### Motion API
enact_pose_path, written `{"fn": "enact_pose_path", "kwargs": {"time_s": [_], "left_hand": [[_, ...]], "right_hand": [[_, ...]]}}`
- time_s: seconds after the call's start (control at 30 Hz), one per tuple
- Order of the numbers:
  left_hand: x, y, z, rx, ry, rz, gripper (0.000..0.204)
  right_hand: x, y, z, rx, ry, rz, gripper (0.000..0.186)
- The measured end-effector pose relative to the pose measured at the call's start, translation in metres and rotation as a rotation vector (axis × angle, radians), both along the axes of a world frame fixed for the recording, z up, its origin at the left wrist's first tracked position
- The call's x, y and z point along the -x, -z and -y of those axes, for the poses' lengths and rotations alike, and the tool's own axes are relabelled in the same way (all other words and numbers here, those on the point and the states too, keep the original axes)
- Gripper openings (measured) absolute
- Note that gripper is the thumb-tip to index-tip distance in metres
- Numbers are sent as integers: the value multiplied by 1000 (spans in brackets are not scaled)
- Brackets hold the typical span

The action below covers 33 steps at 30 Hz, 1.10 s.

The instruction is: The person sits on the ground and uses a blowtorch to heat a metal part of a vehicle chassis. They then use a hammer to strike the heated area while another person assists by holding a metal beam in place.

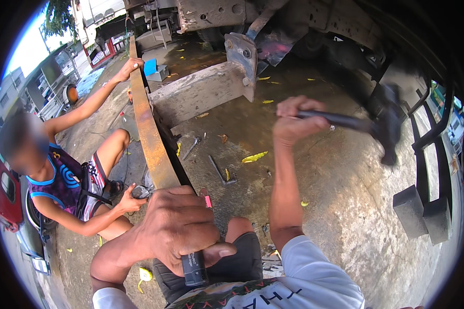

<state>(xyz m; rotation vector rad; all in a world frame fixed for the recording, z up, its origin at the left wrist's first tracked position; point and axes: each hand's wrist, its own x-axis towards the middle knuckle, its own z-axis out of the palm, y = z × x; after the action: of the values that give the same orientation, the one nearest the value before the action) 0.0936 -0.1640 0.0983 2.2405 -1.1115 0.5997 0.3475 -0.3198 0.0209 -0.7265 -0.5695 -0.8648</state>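
Observation:
My left hand (pixel 183 226) is closed at the near end of a long rusty steel beam (pixel 152 139). A black cylindrical object (pixel 194 269), perhaps a small flashlight, sticks out below its fingers; the rest of it is hidden in the fist. Raised over the ground to the right, my right hand (pixel 299 117) grips a hammer (pixel 345 121) by its dark handle. The hammer's head is blurred and points away to the right, apart from the beam. A grey-brown steel bracket arm (pixel 201 92) joins the beam from the side and ends in a bolted plate (pixel 241 64).
On the left a crouching person (pixel 62 170) has one hand on the beam's far part and holds a grey tool (pixel 140 192) in the other. An L-shaped wrench (pixel 221 172) and a spanner (pixel 192 147) lie on the wet concrete. A truck's underside (pixel 314 20) spans the top.

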Motion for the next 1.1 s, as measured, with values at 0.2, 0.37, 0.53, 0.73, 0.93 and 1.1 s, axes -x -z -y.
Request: {"fn": "enact_pose_path", "kwargs": {"time_s": [0.2,0.37,0.53,0.73,0.93,1.1], "left_hand": [[8,2,-5,-7,-45,-18,34],[-1,2,-3,-7,-58,25,30],[-3,7,-4,-14,-42,19,30],[1,4,-8,-64,-10,0,31],[-4,0,-3,-62,45,8,28],[-5,5,-7,-58,-8,1,25]], "right_hand": [[29,69,-4,250,-393,-744,53],[61,96,58,342,-374,-683,42],[70,80,66,93,-406,-836,35],[58,47,81,-369,-6,-441,48],[20,28,-5,-438,-6,-372,46],[37,72,-3,-41,-446,-798,38]]}}
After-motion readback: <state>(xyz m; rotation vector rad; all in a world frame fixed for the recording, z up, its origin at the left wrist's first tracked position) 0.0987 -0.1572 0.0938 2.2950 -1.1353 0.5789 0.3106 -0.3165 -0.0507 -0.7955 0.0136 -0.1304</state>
